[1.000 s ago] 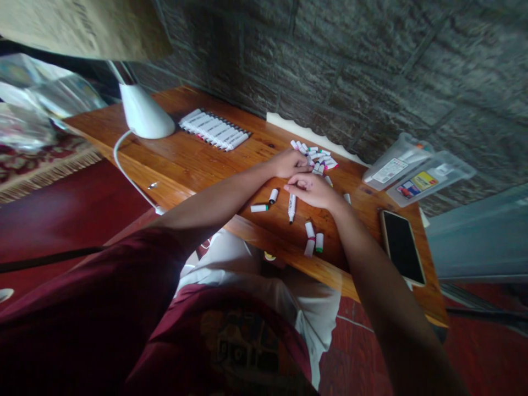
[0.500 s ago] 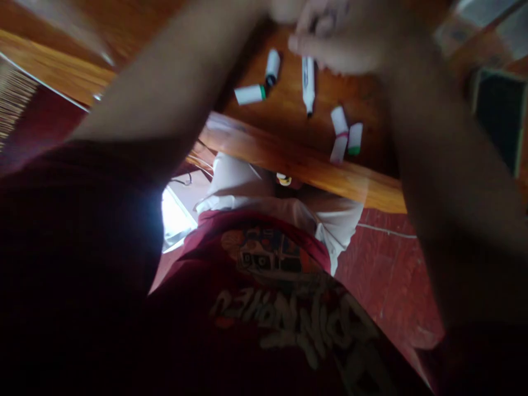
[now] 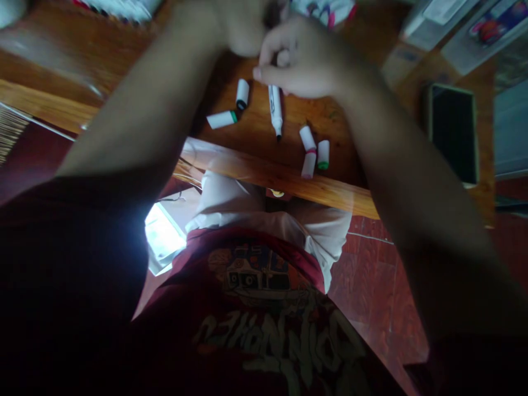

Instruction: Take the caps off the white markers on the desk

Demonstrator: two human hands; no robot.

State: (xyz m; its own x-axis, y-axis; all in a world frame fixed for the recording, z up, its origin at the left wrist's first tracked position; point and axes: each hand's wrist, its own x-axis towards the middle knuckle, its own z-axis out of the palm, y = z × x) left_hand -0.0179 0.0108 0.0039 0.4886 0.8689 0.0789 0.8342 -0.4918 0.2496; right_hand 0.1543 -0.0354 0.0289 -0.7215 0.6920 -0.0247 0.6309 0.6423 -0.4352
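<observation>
An uncapped marker (image 3: 275, 110) is laid on the wooden table (image 3: 264, 179), its upper end just under the curled right hand (image 3: 299, 60); a grasp cannot be confirmed. The left hand (image 3: 243, 27) is bunched, its hold hidden. Loose caps (image 3: 307, 137) are scattered nearby.

The left hand (image 3: 243, 30) is blurred and cut off by the top edge, the marker's (image 3: 275, 110) upper end is hidden by the right hand (image 3: 301, 60), and the marker pile (image 3: 325, 8) is cropped.

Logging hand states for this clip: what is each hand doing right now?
Left hand: cannot tell, blurred at the frame edge.
Right hand: curled, any hold unclear, just above a white marker.
</observation>
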